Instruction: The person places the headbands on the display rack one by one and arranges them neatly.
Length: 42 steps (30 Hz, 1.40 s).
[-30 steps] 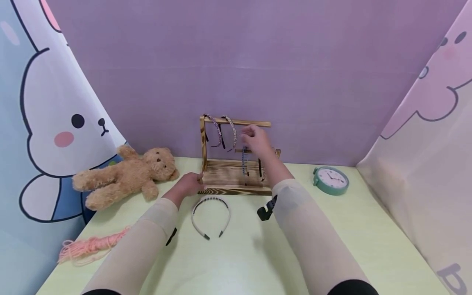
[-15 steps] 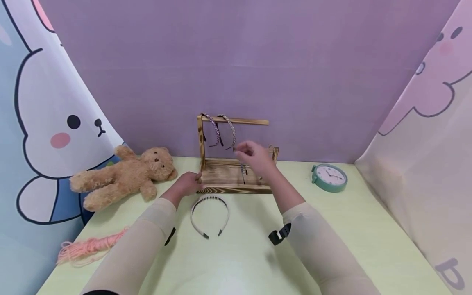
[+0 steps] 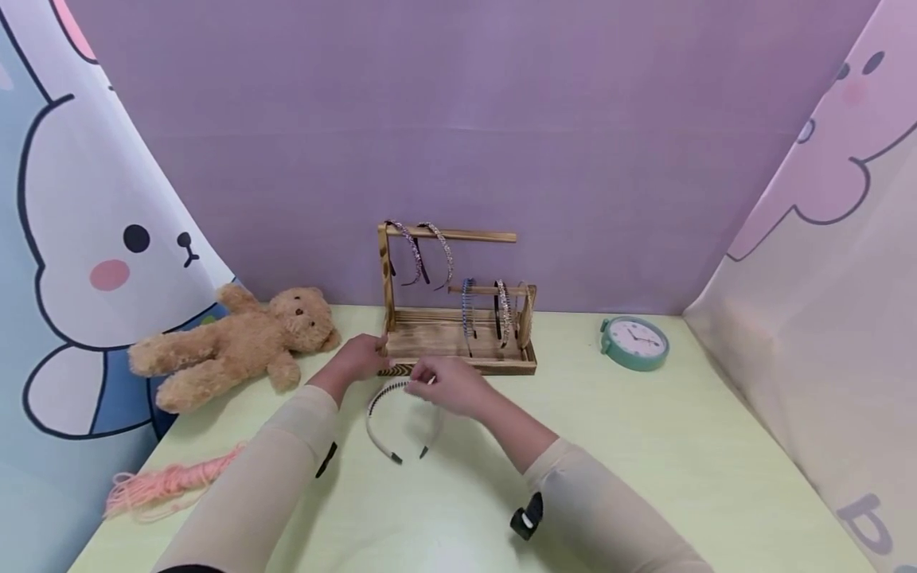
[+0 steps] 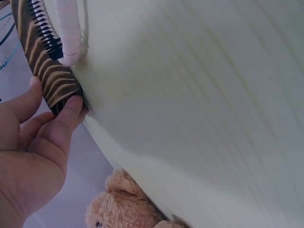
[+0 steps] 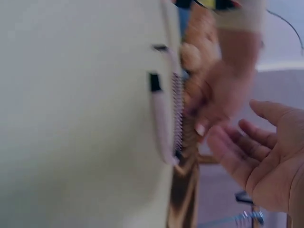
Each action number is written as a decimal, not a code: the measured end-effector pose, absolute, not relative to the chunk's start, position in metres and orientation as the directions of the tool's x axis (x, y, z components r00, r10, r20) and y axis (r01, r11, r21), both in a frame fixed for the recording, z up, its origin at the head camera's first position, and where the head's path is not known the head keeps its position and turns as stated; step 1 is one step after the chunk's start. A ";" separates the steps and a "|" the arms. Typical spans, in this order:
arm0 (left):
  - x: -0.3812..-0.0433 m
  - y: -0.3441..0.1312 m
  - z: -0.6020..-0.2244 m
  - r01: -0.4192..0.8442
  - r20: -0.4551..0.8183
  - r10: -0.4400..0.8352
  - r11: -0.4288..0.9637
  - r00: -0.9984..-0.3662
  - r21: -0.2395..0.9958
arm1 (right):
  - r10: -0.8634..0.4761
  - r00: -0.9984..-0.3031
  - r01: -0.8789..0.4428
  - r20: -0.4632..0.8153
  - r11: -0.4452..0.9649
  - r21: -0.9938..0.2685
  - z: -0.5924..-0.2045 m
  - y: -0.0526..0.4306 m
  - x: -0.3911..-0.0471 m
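Note:
My left hand pinches the front left corner of a wooden headband rack. In the left wrist view, thumb and fingers close round its dark-striped edge. My right hand hovers over a white headband lying on the table in front of the rack, covering part of its arc in the head view. The right wrist view shows that hand's fingers parted and holding nothing, beside the headband with its black inner teeth. A purple headband and a sparkly one hang on the upper bar.
On the lower bar hang a blue toothed headband and a sparkly headband. A teddy bear lies left of the rack, pink yarn nearer the front. A green clock lies to the right. A purple backdrop stands behind.
My right hand has come down from the rack's bars, toward me and left, to the white headband. The blue headband now hangs uncovered on the lower bar. My left hand stays at the rack's corner.

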<state>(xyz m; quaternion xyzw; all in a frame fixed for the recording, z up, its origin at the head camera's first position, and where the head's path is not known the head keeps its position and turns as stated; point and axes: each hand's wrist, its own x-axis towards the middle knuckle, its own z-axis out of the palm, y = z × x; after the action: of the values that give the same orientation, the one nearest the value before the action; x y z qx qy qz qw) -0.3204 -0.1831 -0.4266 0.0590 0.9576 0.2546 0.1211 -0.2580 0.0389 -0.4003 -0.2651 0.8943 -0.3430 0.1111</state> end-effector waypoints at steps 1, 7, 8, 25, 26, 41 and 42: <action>-0.320 -0.183 -0.427 0.052 -0.200 0.175 0.862 -0.964 0.505 | -0.558 -0.829 -0.416 -0.030 0.652 -0.634 -0.404 0.034 -0.255; -0.319 -0.186 -0.430 0.055 -0.198 0.182 0.854 -0.963 0.518 | -0.603 -0.791 -0.504 -0.103 0.738 -0.449 -0.424 0.005 -0.239; -0.319 -0.186 -0.430 0.057 -0.198 0.184 0.855 -0.963 0.516 | -0.607 -0.786 -0.510 -0.117 0.743 -0.433 -0.427 0.001 -0.237; -0.317 -0.186 -0.429 0.043 -0.217 0.194 0.830 -0.957 0.555 | -0.626 -0.770 -0.585 -0.122 0.769 -0.258 -0.447 -0.027 -0.221; -0.317 -0.186 -0.430 0.045 -0.215 0.195 0.832 -0.957 0.553 | -0.624 -0.771 -0.584 -0.126 0.772 -0.251 -0.445 -0.025 -0.221; -0.318 -0.183 -0.426 0.064 -0.190 0.188 0.853 -0.964 0.517 | -0.592 -0.784 -0.473 -0.187 0.765 -0.438 -0.398 0.026 -0.223; -0.318 -0.183 -0.426 0.065 -0.191 0.188 0.855 -0.963 0.514 | -0.587 -0.786 -0.455 -0.196 0.762 -0.461 -0.395 0.031 -0.223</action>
<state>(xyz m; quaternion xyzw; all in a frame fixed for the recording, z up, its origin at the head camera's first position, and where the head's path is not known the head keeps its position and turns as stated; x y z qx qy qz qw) -0.3183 -0.1827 -0.4257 0.0663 0.9559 0.2606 0.1182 -0.2231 0.0308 -0.3951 -0.2820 0.9237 -0.1987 0.1665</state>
